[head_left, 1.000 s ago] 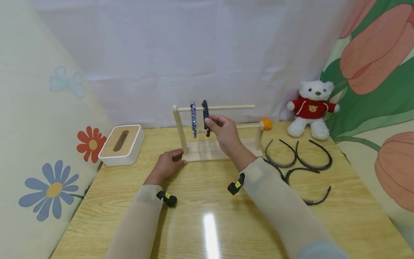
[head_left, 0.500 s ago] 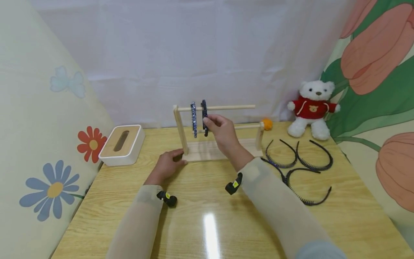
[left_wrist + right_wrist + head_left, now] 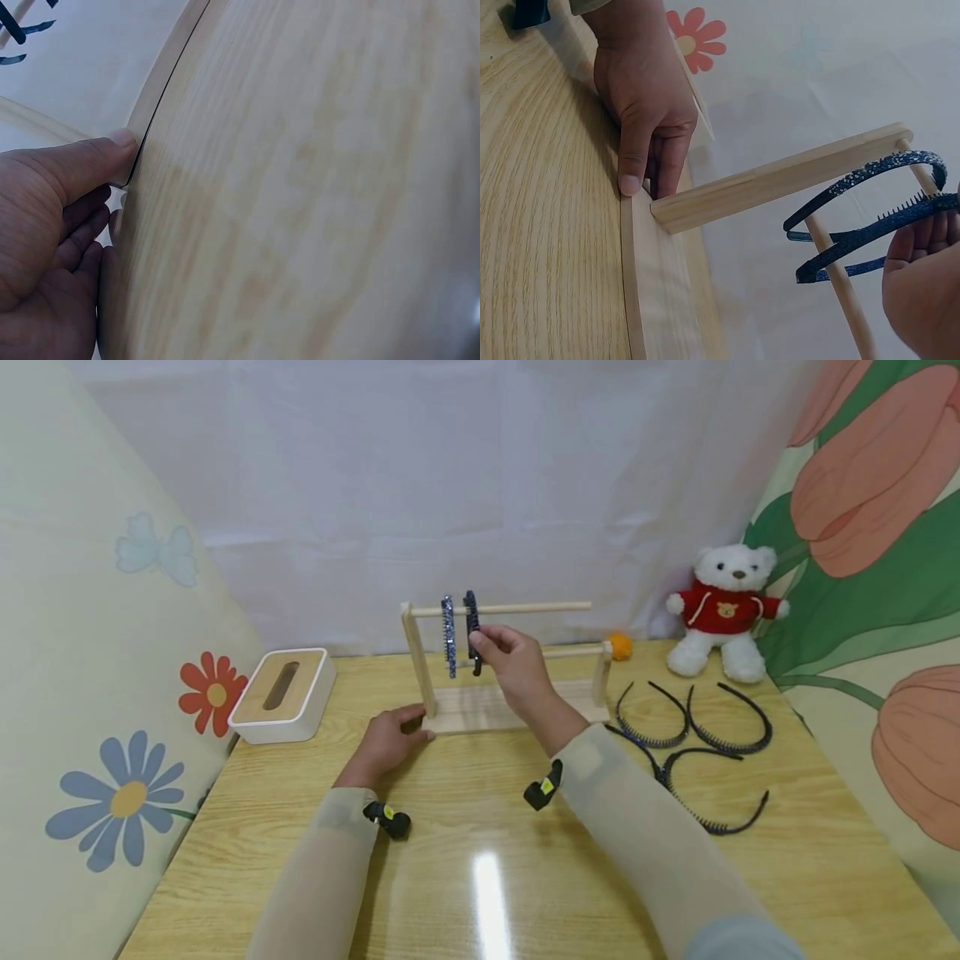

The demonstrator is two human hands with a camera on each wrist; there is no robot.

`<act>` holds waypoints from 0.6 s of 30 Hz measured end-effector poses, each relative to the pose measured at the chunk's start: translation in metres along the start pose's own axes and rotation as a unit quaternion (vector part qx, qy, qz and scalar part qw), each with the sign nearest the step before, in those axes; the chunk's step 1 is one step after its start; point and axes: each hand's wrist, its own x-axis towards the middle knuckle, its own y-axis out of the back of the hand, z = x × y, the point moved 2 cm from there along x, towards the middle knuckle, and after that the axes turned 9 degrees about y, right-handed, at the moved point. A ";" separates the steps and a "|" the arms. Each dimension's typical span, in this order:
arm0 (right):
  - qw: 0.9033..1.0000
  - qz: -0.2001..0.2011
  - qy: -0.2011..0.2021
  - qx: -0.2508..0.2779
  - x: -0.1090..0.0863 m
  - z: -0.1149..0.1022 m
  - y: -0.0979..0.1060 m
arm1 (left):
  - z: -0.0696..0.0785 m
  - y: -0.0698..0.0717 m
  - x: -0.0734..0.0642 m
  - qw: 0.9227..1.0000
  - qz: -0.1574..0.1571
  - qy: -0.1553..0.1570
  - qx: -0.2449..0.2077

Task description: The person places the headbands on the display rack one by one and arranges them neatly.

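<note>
A pale wooden rack with an upper rod and a lower rod stands at the back of the table. My left hand grips the left end of its base, thumb on the front edge in the right wrist view. A dark headband with comb teeth hangs over the upper rod, pinched by my right hand between thumb and fingers. Just left of it, apart, hangs a glittery blue headband. In the right wrist view, both the glittery headband and the held headband loop around the rods.
Several dark toothed headbands lie on the table to the right of the rack. Behind them sits a white teddy bear in a red top, near an orange ball. A white tissue box with a wooden lid is at left.
My right hand has slid the dark headband slightly left along the rod, closer to the glittery one. The left hand has stayed on the rack's base.
</note>
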 end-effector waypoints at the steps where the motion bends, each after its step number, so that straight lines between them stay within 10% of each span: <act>1: 1.000 0.000 0.001 -0.001 0.000 0.000 0.000 | 0.000 0.000 0.000 1.000 -0.001 0.001 0.000; 18: 1.000 -0.006 0.007 0.013 -0.001 0.001 0.004 | -0.002 -0.001 0.002 1.000 -0.003 0.010 -0.001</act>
